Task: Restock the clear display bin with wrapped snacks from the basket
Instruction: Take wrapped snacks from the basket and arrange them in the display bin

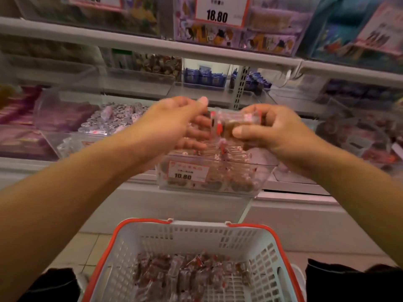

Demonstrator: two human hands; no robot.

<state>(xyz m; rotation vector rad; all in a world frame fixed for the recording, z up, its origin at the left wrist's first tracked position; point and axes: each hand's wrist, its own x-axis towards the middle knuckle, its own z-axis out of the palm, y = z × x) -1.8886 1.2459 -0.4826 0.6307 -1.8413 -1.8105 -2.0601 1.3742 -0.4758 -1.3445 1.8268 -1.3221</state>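
Observation:
My right hand (268,129) grips a small bundle of clear-and-red wrapped snacks (231,124) above the clear display bin (263,177). The bin carries a 10.80 price label (187,172) and holds several of the same snacks. Beside the bundle, my left hand (174,120) hovers over the bin with its fingers loosely curled; whether it touches the snacks is unclear. Below, a white basket with a red rim (139,223) stands on the floor with several wrapped snacks (185,273) in its bottom.
Other clear bins of sweets flank the target bin: silver-wrapped ones (113,118) to the left, dark red ones (370,131) to the right. A shelf edge (152,43) with boxed goods and an 18.80 sign (218,12) runs above. My knees frame the basket.

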